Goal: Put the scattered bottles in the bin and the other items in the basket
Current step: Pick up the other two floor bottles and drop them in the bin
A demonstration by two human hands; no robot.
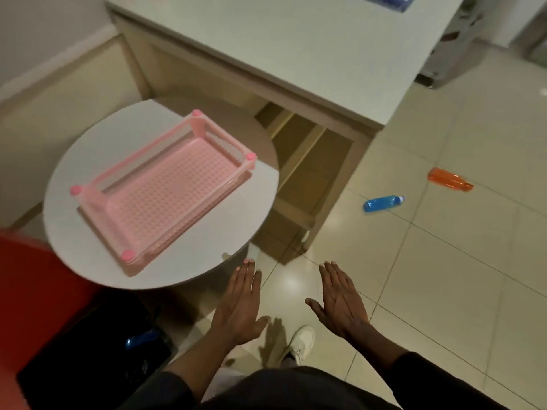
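Round white table (165, 270) bearing empty pink basket (165, 184), black-lined bin (97, 359) holding blue bottle (141, 338), both hands' grip spread flat, empty.

Blue packaged item (384, 1) on the counter (296, 54): cut off by the top edge, contents unreadable. Dark bin (88, 365), lower left: black interior swallows all but 1 blue bottle (139, 340), rim indistinct. Red object (26, 291): cropped by the left edge, identity unclear.

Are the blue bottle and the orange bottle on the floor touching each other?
Apart. The head view shows the blue bottle and the orange bottle both lying on the floor with bare tile plainly between them.
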